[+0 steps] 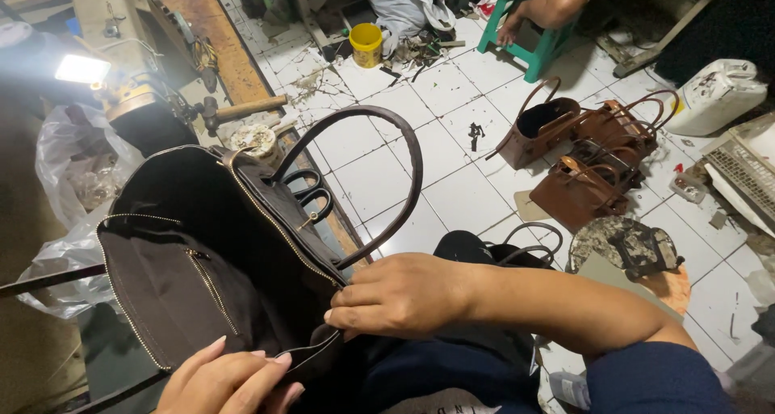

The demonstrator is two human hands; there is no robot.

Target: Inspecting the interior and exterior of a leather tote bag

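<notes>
A round yellow plastic tub (pixel 366 44) stands on the white tiles far off, centre-left. A white plastic jerrycan (pixel 715 96) with dark smudges sits at the far right. Crumpled clear plastic bags (pixel 71 180) lie at the left edge, under a bright lamp. No labels, signs or screens can be made out.

The open handbag (pixel 210 252) lies near left; three handbags (pixel 589 155) sit far right on the floor (pixel 379 180), a bucket (pixel 366 44) beyond.

A dark brown handbag (pixel 234 252) is showing gold zipper teeth; three tan-brown handbags (pixel 593 151) are sitting on the white tiled floor (pixel 379 180) near a yellow tub (pixel 366 44) and green stool (pixel 529 38).
</notes>
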